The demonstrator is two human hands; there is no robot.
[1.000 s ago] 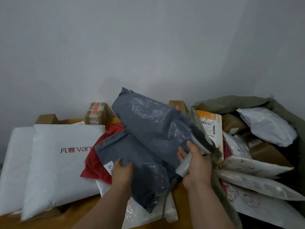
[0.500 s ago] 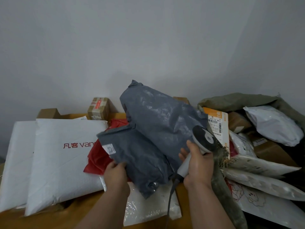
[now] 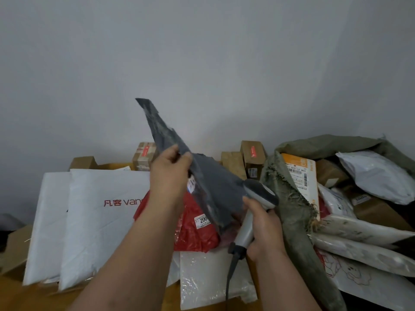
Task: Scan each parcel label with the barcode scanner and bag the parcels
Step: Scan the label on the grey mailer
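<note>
My left hand [image 3: 170, 173] grips a dark grey poly parcel [image 3: 211, 189] and holds it on edge above the table, one corner pointing up at the wall. A white label shows on its side just right of that hand. My right hand [image 3: 262, 230] grips the handle of a grey barcode scanner [image 3: 258, 198], whose head sits against the parcel's right lower edge; its cable hangs down. A red parcel [image 3: 197, 234] with a label lies beneath. The olive woven sack [image 3: 294, 212] stands open on the right, filled with several parcels.
Two large white poly mailers [image 3: 96, 221] lie on the left of the wooden table. A clear-white mailer [image 3: 208, 279] lies at the front. Small cardboard boxes [image 3: 251, 158] line the back wall. White mailers and an orange-labelled parcel [image 3: 301, 173] fill the sack.
My left hand lifted the grey parcel off the pile and turned it up on edge, uncovering the red parcel and its label. The right hand with the scanner stayed close to the parcel.
</note>
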